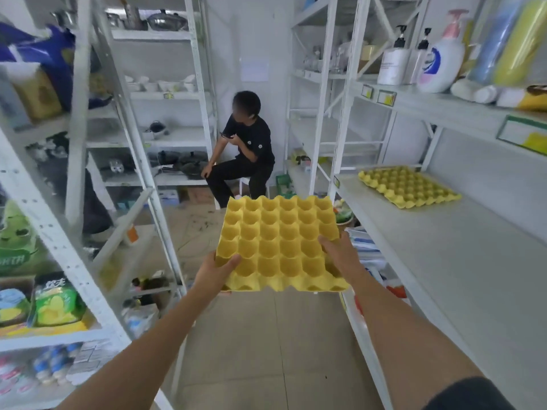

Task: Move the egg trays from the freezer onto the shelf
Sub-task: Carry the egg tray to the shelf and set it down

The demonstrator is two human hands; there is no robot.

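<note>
Two hands hold one yellow egg tray out in front, over the floor. The left hand is closed on the near left corner, with the thumb on top and the fingers under. The right hand is closed on the right edge, with the thumb resting in the cups. The tray is empty, and it tips a little, with the far edge higher than the near edge.

The white shelf is the thing to look at. The held tray is to the left of the shelf, near its front edge but not over it yet. Another yellow tray already lies flat on the shelf, far back from the held tray. The shelf board in front of that tray is bare.

So the held tray must go to the right to land on the shelf. The right hand is the nearer hand, and I think it will lead. The freezer is not in view.

A person in black sits at the far end of the room, well away from the shelf.
</note>
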